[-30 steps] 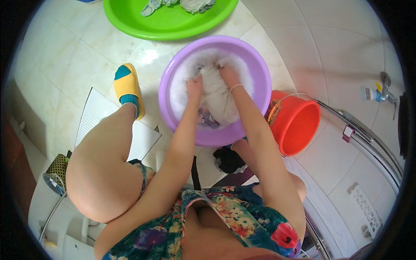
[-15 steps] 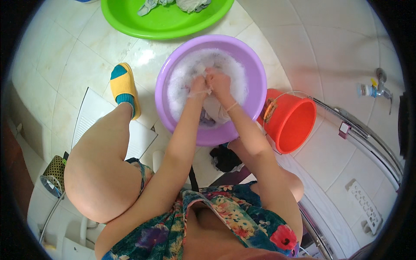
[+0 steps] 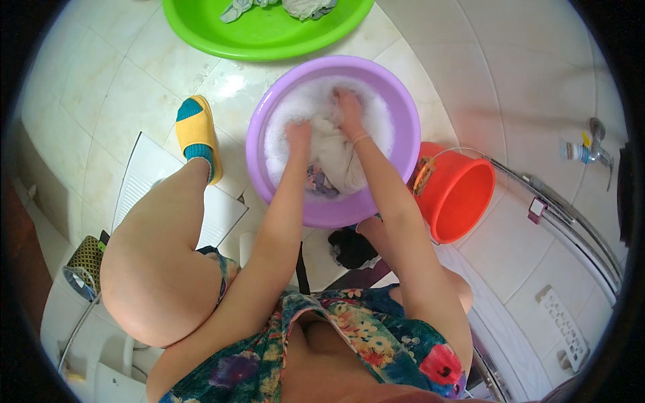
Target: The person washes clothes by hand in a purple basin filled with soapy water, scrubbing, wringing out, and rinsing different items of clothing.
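Observation:
A round purple basin (image 3: 252,127) stands on the floor before me, filled with white suds (image 3: 279,151). In it lies a wet whitish cloth (image 3: 342,164), partly above the foam, with a patterned grey and purple cloth (image 3: 318,181) beside it at the near side. My left hand (image 3: 297,132) dips into the foam left of the whitish cloth, its fingers hidden under the suds. Farther back and to the right, my right hand (image 3: 348,109) is in the foam at the cloth's far end. Its fingers are blurred and partly covered, so their grip cannot be made out.
Beyond the basin stands a green tub (image 3: 269,50) with wet cloths (image 3: 306,8) in it. A red bucket (image 3: 463,201) is at the right, below a wall tap (image 3: 594,148). A dark cloth bundle (image 3: 353,248) lies near my right leg. My left foot wears a yellow slipper (image 3: 197,134).
My hands were together in the middle of the basin, bunched at the cloth. They are now apart, the left slightly left, the right farther back. More of the whitish cloth shows between them.

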Demonstrator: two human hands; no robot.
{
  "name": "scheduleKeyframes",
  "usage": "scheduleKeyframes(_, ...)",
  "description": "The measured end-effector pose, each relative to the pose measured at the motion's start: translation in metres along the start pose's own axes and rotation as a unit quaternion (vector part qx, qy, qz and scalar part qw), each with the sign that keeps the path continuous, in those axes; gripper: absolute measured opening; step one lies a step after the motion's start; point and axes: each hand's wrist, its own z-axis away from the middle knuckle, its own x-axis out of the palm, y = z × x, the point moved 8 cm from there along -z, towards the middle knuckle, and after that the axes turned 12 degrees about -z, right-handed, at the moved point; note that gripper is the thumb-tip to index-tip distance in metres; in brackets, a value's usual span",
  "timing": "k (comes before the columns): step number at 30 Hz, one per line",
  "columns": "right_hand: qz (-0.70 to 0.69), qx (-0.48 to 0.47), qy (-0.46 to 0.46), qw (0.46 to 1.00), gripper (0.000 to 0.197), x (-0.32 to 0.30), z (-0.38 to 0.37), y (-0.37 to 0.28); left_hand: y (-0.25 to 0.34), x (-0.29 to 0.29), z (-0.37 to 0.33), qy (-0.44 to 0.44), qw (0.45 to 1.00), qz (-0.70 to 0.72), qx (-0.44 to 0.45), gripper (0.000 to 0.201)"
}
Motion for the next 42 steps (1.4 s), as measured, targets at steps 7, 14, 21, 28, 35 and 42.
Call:
scheduleKeyframes(7,-0.243,-0.064,-0.062,0.966,0.018,-0.024,0.056,-0.117,0.023,0.041,0.026,-0.230,0.770,0.568,-0.179,0.042)
scheduleKeyframes(14,-0.158,0.211,0.054,0.963,0.028,-0.026,0.025,0.006,0.061,0.041,0.043,-0.194,0.863,0.456,-0.103,0.042)
scheduleKeyframes(21,-0.126,0.009,0.045,0.991,0.031,-0.014,0.038,-0.065,0.071,0.015,0.043,-0.268,0.794,0.508,-0.199,0.050)
scheduleKeyframes(28,-0.107,0.051,0.113,0.986,0.040,-0.026,0.006,-0.009,0.006,-0.019,0.003,-0.023,0.937,0.338,-0.088,0.046)
scheduleKeyframes(35,-0.019,0.037,-0.013,0.999,0.030,0.004,0.020,0.073,0.039,0.003,0.010,0.006,0.996,-0.083,0.039,0.036)
scheduleKeyframes(42,-0.171,-0.010,-0.050,0.984,0.021,-0.017,0.054,-0.106,-0.003,0.047,0.009,-0.175,0.811,0.529,-0.178,0.032)
